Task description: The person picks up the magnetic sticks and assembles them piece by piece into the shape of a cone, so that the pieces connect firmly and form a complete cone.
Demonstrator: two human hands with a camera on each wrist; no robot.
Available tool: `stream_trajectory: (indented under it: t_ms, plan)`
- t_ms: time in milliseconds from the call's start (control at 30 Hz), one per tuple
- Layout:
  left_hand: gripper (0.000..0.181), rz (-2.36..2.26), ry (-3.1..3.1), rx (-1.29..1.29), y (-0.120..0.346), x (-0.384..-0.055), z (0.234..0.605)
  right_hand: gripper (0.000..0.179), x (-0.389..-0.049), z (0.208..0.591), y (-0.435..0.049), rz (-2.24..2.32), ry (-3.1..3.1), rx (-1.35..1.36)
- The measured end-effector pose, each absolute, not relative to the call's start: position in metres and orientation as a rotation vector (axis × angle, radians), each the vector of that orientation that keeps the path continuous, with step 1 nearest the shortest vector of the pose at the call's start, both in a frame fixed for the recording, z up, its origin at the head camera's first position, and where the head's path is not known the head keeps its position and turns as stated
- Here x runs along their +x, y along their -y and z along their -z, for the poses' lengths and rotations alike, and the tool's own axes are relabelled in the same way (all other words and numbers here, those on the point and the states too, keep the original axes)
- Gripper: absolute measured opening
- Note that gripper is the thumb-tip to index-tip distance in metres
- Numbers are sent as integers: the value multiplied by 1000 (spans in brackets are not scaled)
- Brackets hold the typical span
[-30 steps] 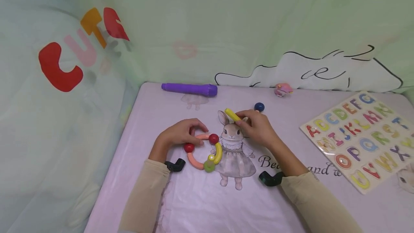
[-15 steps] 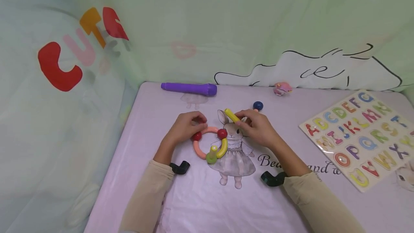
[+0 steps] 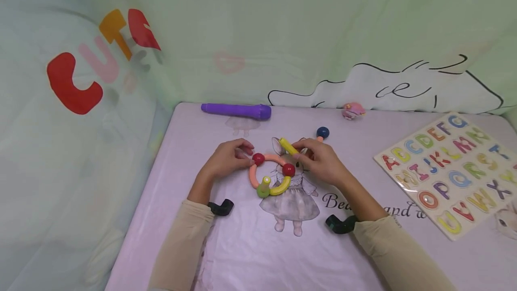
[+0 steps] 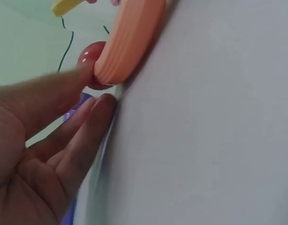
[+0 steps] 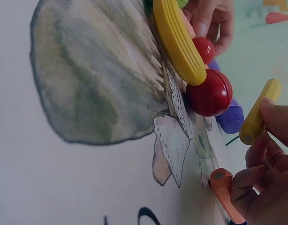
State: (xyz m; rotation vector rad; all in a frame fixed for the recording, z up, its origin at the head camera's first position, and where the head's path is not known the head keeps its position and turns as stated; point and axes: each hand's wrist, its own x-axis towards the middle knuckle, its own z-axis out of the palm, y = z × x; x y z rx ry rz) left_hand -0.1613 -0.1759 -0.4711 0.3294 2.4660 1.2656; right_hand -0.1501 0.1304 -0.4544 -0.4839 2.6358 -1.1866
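In the head view, a ring of curved orange and yellow pieces (image 3: 281, 187) joined by red balls (image 3: 288, 169) and a green ring-shaped piece (image 3: 263, 191) lies on the table. A short yellow stick stands up from the green piece. My left hand (image 3: 229, 160) is at the ring's upper left, its thumb touching a red ball (image 4: 90, 58); its other fingers are fairly straight and apart from the ball. My right hand (image 3: 323, 160) pinches a yellow stick (image 5: 260, 111) above the table. Beside its lower fingers lies an orange stick (image 5: 223, 190), near a blue ball (image 3: 322, 132).
A purple toy microphone (image 3: 236, 110) lies along the back edge. A small pink toy (image 3: 353, 111) sits farther right. An alphabet puzzle board (image 3: 424, 212) covers the right side. Fabric walls enclose the back and left.
The ring has shifted right and away from me and turned clockwise. My left hand moved rightward with it, then slightly back. My right hand keeps the yellow stick in nearly the same place.
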Motion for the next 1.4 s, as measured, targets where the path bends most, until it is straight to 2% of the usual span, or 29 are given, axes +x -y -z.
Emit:
stream_trajectory:
  t_ms: [133,300,467,767,1100,1400]
  plan:
    - [37,-1330,-2420,270,170,-160,472,34,-149,453,-130,1188,-2628,-469]
    - [45,-1151,-2431,377,162,-158,473,36,-149,452,-130,1213,-2591,-421]
    - [36,-1133,-2490,408,160,-157,475,34,-146,453,-131,1271,-2543,-419]
    - [41,-1122,-2471,475,163,-157,480,32,-144,451,-131,1275,-2522,-476]
    - [33,-1109,-2482,573,163,-158,479,32,-136,453,-129,1281,-2420,-506]
    - [40,-1025,-2512,595,162,-159,484,30,-134,453,-126,1316,-2385,-552]
